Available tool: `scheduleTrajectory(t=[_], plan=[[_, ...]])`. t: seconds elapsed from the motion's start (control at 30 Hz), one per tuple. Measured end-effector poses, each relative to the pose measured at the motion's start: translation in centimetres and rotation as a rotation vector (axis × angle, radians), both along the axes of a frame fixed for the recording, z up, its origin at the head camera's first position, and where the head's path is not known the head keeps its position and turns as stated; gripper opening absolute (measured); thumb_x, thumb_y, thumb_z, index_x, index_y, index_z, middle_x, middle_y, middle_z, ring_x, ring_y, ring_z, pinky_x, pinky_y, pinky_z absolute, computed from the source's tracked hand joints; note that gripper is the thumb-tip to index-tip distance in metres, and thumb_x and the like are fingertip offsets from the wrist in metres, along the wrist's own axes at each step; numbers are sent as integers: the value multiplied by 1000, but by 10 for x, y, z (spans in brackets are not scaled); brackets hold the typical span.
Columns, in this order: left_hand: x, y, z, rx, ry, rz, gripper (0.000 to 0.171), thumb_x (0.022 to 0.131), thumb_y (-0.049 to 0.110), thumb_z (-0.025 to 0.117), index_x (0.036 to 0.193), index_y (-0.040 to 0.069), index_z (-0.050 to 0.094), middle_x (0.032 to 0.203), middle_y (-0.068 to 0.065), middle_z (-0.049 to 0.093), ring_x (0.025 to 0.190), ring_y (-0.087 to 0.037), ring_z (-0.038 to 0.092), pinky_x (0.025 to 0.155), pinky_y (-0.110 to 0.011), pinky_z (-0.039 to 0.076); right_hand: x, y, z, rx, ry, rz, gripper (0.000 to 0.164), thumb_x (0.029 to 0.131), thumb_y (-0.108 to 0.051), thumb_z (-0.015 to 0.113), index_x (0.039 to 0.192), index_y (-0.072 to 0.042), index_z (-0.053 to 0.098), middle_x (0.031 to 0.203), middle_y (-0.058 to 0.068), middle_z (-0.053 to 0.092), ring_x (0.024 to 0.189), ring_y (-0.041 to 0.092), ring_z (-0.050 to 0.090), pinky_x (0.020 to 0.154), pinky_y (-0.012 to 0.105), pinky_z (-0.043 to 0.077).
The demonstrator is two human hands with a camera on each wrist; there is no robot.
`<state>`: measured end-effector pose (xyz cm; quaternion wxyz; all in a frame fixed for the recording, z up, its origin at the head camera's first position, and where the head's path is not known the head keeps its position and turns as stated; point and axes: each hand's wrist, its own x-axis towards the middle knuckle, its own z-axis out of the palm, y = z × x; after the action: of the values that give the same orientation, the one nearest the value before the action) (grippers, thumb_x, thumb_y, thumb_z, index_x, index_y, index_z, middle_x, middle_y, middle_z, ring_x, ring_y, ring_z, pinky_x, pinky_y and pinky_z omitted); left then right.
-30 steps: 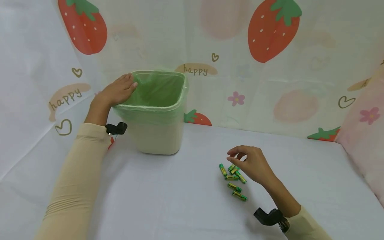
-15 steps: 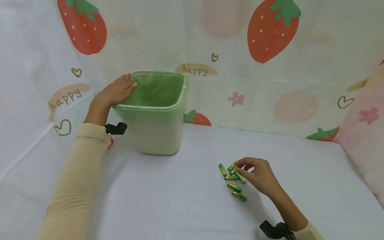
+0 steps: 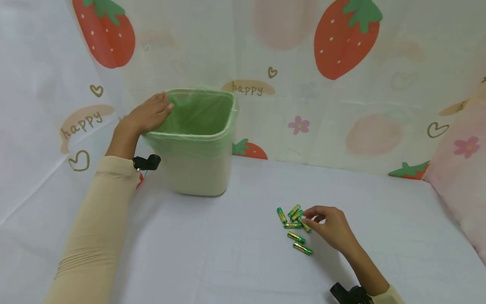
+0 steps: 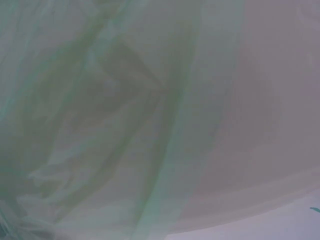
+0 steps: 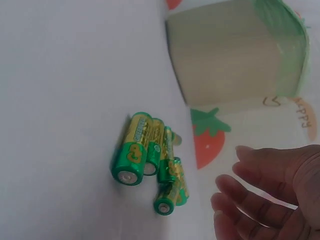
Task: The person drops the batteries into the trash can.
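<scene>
My left hand [image 3: 148,113] rests on the left rim of a cream trash bin [image 3: 201,166] lined with a thin green bag [image 3: 201,112]. Its fingers lie over the rim. The left wrist view shows only the bin's blurred side and the bag's folds [image 4: 125,125]. My right hand [image 3: 328,226] hovers at the right side of a small group of green and gold batteries [image 3: 293,225], thumb and fingers bent loosely. In the right wrist view the batteries [image 5: 132,150] lie on the cloth, and the right hand [image 5: 270,195] is apart from them with nothing between its fingers.
A white cloth [image 3: 190,245] covers the table. Behind it hangs a backdrop [image 3: 284,97] printed with strawberries, hearts and flowers. A pink-toned side panel [image 3: 461,185] stands at the right. The bin stands near the back left.
My right hand has moved down and slightly right, from above the batteries to their right side. The left hand and the bin have stayed put.
</scene>
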<state>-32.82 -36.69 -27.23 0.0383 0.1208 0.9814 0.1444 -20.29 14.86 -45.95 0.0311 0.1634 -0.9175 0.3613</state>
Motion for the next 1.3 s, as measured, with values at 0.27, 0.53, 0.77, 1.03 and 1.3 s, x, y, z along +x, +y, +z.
scheduleTrajectory(t=[0.27, 0.53, 0.77, 1.03, 1.3], plan=[[0, 2, 1, -21, 7, -9, 66, 113, 34, 18, 156, -12, 1, 165, -30, -6, 154, -42, -8, 125, -53, 0, -5, 4, -5, -7, -82, 0, 13, 88, -14, 80, 98, -6, 78, 85, -2, 74, 75, 13, 66, 58, 25, 50], [-1, 2, 2, -36, 20, -10, 67, 113, 35, 19, 156, -13, 4, 165, -31, -4, 154, -42, -7, 125, -53, 1, -7, 6, -11, 21, -132, -24, 8, 88, -16, 81, 93, -9, 78, 81, -2, 70, 73, 12, 65, 62, 28, 50], [-1, 1, 2, -42, 19, -6, 66, 113, 34, 20, 156, -13, 4, 165, -31, -3, 154, -42, -7, 125, -53, 1, -8, 7, -14, 43, -176, -47, 11, 87, -19, 82, 90, -10, 78, 79, -3, 69, 73, 12, 65, 63, 32, 50], [-2, 2, 3, -41, 14, -12, 66, 113, 34, 20, 155, -14, 3, 165, -31, -4, 154, -43, -7, 125, -52, 1, -11, 7, -19, 83, -173, -74, 9, 85, -16, 83, 88, -10, 78, 76, -4, 68, 71, 12, 63, 61, 32, 47], [-2, 0, 2, -34, 10, -12, 66, 113, 33, 20, 155, -14, 3, 164, -32, -4, 153, -44, -7, 125, -53, 1, -12, 7, -24, 122, -160, -90, 9, 84, -15, 84, 84, -11, 76, 75, -5, 68, 71, 12, 61, 60, 31, 46]])
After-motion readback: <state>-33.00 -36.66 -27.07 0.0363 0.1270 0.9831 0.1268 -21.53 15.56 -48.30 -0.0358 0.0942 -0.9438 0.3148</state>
